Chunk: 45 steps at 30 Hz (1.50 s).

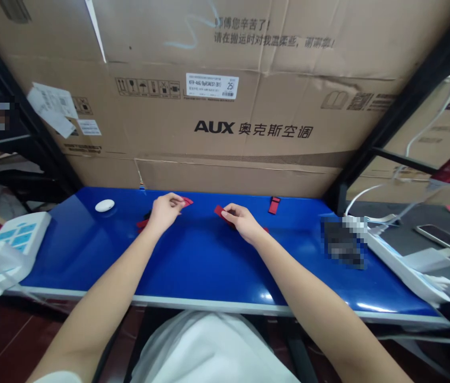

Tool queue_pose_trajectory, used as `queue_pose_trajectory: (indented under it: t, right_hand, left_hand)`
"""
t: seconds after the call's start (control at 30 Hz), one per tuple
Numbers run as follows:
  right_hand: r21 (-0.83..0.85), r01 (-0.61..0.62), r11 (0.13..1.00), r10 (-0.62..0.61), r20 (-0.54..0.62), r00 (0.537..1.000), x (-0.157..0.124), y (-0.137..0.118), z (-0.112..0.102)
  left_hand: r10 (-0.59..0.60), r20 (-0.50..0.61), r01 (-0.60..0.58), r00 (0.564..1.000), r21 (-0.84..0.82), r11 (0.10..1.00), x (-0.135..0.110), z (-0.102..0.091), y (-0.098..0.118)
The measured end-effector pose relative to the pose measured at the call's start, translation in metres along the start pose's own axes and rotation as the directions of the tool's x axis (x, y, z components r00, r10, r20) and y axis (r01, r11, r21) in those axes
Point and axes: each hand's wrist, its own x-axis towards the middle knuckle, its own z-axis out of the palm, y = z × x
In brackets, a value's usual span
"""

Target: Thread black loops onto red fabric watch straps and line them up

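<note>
I see a big cardboard box (225,106) filling the upper half of the frame, printed w/ "AUX" near centre. Below it a glossy blue table (209,266) spans the middle from left to right, w/ black frame posts rising at both sides.

At lower right a white device (408,266) lies slanted on the table's end, cables running up from it. At centre left a white power strip (9,239) sits just off the table edge.

Both forearms come up from the bottom of the frame to the table's far part. Left hand (165,210), just left of centre: fingers curled shut, thumb and forefinger pinching the end of the left strap (187,201), a red piece poking out to the right of the hand; more red shows under the wrist. Right hand (241,221), just right of centre: fingertips pinched on the right strap (219,210), red too, lying flat on the table. The 2 straps are near each other but apart.

A spare strap (274,205) lies alone right of centre by the box. A small white puck (104,205) rests at centre left on the table.
</note>
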Motion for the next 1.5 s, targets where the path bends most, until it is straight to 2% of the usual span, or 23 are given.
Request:
queue_pose_trajectory:
  t: [0.07, 0.13, 0.2, 0.33, 0.4, 0.47, 0.57, 0.67, 0.77, 0.97, 1.1, 1.37, 1.5]
  right_hand:
    - [0.027, -0.005, 1.0, 0.006, -0.031, 0.999, 0.001, 0.0, -0.002]
    - [0.048, -0.008, 0.999, 0.01, -0.026, 1.0, 0.001, -0.001, -0.002]
    - [0.077, -0.032, 0.997, 0.031, 0.01, 0.999, 0.001, -0.003, 0.0]
    - [0.028, -0.061, 0.998, 0.059, 0.074, 0.995, -0.002, -0.006, 0.004]
    - [-0.075, -0.046, 0.996, 0.053, 0.104, 0.993, -0.005, -0.007, 0.005]
    - [-0.189, -0.018, 0.982, 0.044, 0.135, 0.99, -0.007, -0.006, 0.007]
    - [-0.304, 0.035, 0.952, 0.015, 0.162, 0.987, -0.008, -0.005, 0.009]
    - [-0.321, 0.048, 0.946, 0.008, 0.171, 0.985, -0.008, -0.005, 0.01]
    - [-0.31, 0.06, 0.949, 0.0, 0.191, 0.982, -0.008, -0.006, 0.008]
    - [-0.273, 0.178, 0.945, -0.113, 0.24, 0.964, -0.008, -0.011, 0.003]
    - [-0.248, 0.224, 0.942, -0.165, 0.24, 0.957, -0.006, -0.012, 0.001]
    - [-0.213, 0.224, 0.951, -0.17, 0.245, 0.954, -0.004, -0.013, -0.003]
    - [-0.088, 0.14, 0.986, -0.121, 0.194, 0.974, -0.004, -0.009, 0.005]
  left_hand:
    - [-0.023, -0.036, 0.034, 0.999, 0.341, 0.939, 0.008, -0.02, -0.008]
    - [-0.073, -0.038, 0.082, 0.997, 0.511, 0.856, 0.012, -0.032, -0.017]
    - [-0.112, -0.024, 0.106, 0.993, 0.566, 0.818, 0.014, -0.034, -0.026]
    - [-0.13, 0.07, 0.069, 0.989, 0.565, 0.822, 0.011, -0.024, -0.033]
    - [-0.117, 0.108, 0.043, 0.987, 0.527, 0.849, 0.008, -0.015, -0.032]
    - [-0.084, 0.151, 0.013, 0.985, 0.421, 0.907, 0.002, -0.005, -0.029]
    - [0.004, 0.228, -0.032, 0.974, 0.12, 0.992, -0.007, 0.015, -0.022]
    - [0.031, 0.344, 0.038, 0.938, -0.191, 0.981, -0.016, 0.031, -0.012]
    - [0.045, 0.427, 0.115, 0.903, -0.342, 0.933, -0.022, 0.038, -0.003]
    - [0.059, 0.507, 0.177, 0.86, -0.405, 0.897, -0.026, 0.04, -0.001]
    - [0.033, 0.512, 0.244, 0.858, -0.464, 0.851, -0.027, 0.041, -0.001]
    - [0.006, 0.524, 0.306, 0.851, -0.505, 0.807, -0.028, 0.038, 0.003]
    - [-0.015, 0.505, 0.325, 0.863, -0.532, 0.782, -0.03, 0.045, 0.004]
